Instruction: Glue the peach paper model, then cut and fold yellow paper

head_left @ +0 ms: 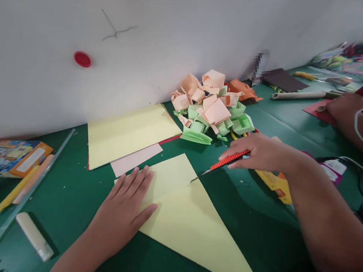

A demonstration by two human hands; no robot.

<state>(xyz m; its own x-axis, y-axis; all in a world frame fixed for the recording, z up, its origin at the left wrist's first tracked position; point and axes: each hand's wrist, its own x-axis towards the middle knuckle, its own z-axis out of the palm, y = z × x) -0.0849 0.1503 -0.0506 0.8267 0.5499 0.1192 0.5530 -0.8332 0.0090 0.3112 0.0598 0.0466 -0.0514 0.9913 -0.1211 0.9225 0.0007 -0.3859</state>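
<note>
A pale yellow sheet of paper [192, 219] lies on the green table in front of me. My left hand [127, 204] rests flat on its left part, fingers stretched out. In my right hand [259, 152] is a red utility knife [229, 159], its handle gripped between thumb and fingers. The knife's thin blade points left, and its tip is at the sheet's right part, near a faint crease. Behind the sheet are a pale pink paper strip [135, 159] and a stack of yellow paper [130, 134].
Folded pink and green paper pieces [214, 110] are heaped by the white wall. A glue stick [34, 237], a clear ruler [33, 187] and a colourful box [14, 157] lie left. A yellow tool [276, 185] sits beneath my right wrist. Another person's hand [351, 110] holds red paper at right.
</note>
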